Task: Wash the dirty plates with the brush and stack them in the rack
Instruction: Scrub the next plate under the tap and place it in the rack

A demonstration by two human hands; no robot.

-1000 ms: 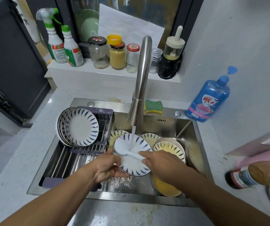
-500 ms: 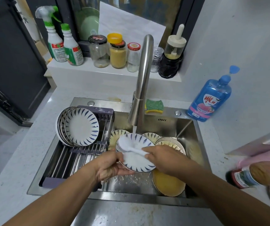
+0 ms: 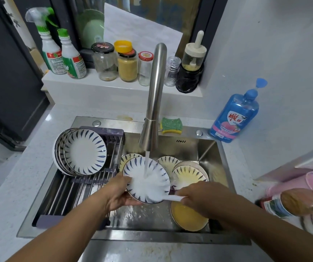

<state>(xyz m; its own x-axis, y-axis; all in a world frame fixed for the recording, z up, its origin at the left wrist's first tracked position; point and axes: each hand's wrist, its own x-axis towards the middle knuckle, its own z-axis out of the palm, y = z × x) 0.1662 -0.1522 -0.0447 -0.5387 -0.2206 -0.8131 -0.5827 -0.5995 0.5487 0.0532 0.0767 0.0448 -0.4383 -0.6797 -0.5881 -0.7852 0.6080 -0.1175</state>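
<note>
My left hand [image 3: 118, 193] grips the left rim of a white plate with blue leaf marks [image 3: 150, 184], tilted under the running tap [image 3: 152, 103]. Water falls on the plate's middle. My right hand [image 3: 201, 195] holds the white brush [image 3: 172, 197] by its handle, at the plate's lower right edge. Several dirty, yellow-stained plates [image 3: 188, 175] lie in the sink behind and to the right. One holds yellow liquid [image 3: 188, 217]. Several clean plates [image 3: 84, 152] stand upright in the rack [image 3: 72, 188] over the sink's left side.
A green-yellow sponge [image 3: 171, 125] sits on the sink's back rim. A blue soap bottle [image 3: 234, 115] stands at the right. Jars and spray bottles [image 3: 63, 55] line the back ledge. A lying bottle [image 3: 292, 203] and pink tub [image 3: 303, 183] are at the far right.
The brush has slid from the plate's upper left down to its lower right edge. Water now runs over the plate's bare middle. The left hand keeps its grip.
</note>
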